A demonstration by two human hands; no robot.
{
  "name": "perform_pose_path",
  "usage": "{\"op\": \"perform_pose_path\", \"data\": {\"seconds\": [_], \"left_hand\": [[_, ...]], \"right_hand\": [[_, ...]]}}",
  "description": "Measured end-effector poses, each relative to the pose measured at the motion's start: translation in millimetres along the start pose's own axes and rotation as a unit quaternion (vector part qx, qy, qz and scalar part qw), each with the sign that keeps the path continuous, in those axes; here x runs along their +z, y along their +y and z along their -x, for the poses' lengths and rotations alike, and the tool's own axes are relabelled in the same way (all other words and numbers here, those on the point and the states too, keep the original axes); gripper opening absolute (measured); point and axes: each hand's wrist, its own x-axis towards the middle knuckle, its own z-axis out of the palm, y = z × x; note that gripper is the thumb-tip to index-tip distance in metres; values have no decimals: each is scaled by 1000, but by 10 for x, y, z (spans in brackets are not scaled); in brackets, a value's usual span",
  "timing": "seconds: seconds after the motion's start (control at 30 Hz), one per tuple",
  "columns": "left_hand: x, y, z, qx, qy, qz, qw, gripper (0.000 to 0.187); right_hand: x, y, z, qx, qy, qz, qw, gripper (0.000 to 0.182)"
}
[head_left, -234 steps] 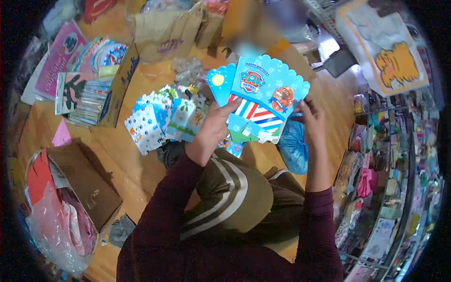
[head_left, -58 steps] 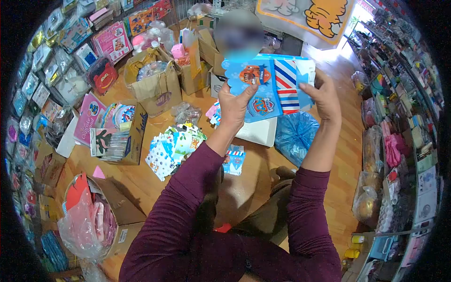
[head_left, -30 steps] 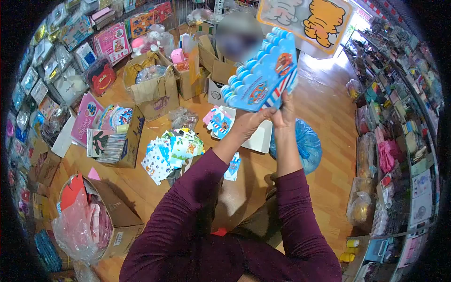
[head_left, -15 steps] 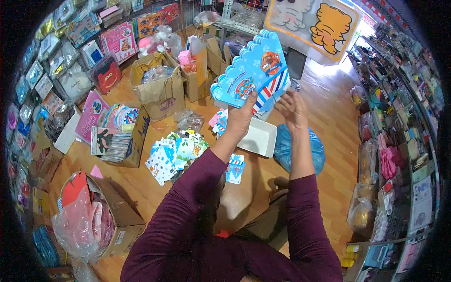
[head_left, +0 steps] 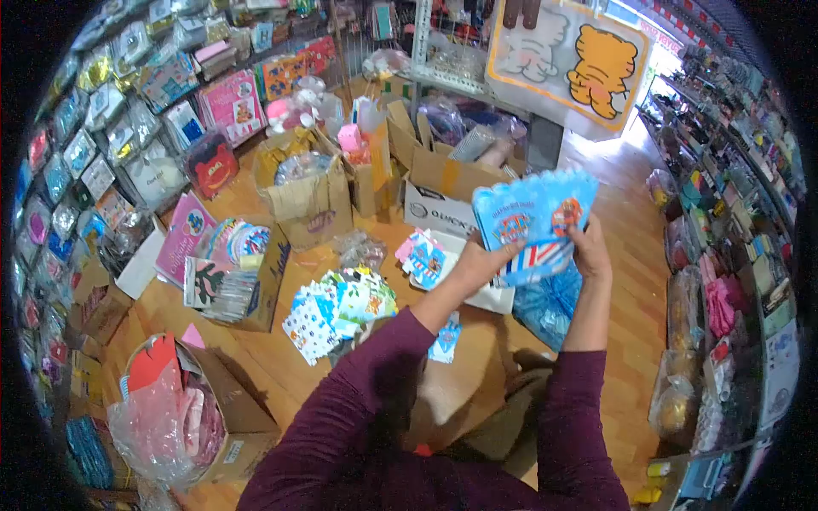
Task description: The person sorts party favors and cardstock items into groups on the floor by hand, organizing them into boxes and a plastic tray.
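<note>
A stack of blue popcorn boxes (head_left: 532,220), folded flat, is held up in front of me between both hands. They have scalloped tops, red, white and blue stripes, and "Happy Birthday" print. My left hand (head_left: 467,271) is closed on the lower left edge, thumb across the front. On the right edge, my right hand (head_left: 594,253) grips with its thumb in front; its other fingers are partly hidden. Below the stack a white tray (head_left: 492,300) is partly covered by my left hand. Beside it lie small printed cutouts (head_left: 426,262) and a blue plastic bag (head_left: 545,317).
A heap of printed paper pieces (head_left: 336,311) lies on the wooden floor. Cardboard boxes stand around, including one with red paper and plastic (head_left: 230,417) at lower left and a lettered carton (head_left: 434,204) ahead. Packed shelves (head_left: 724,255) line the right side.
The popcorn boxes have come down and to the right, and now stand more level. My right hand has closed on their right edge. The view has shifted, showing the lettered carton behind.
</note>
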Motion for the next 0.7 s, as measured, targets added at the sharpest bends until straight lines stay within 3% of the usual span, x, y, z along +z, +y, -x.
{"op": "perform_pose_path", "data": {"seconds": [0.07,0.1,0.4,0.5,0.57,0.7], "left_hand": [[7,-13,4,-7,0,-36,999,41],[-11,-55,-12,-32,-26,10,999,44],[-129,-7,-67,-56,-42,94,993,42],[-172,31,-67,-52,-67,100,991,46],[-154,79,-49,-12,-87,127,988,54],[-126,24,-43,-62,-139,93,984,57]], "right_hand": [[107,-21,62,12,32,-15,999,51],[168,-60,101,38,67,-24,997,50],[380,-52,46,45,71,-94,992,47],[367,-6,-1,20,60,-130,990,48],[371,2,-35,-11,75,-223,972,48],[365,-28,-43,-19,94,-211,973,47]]}}
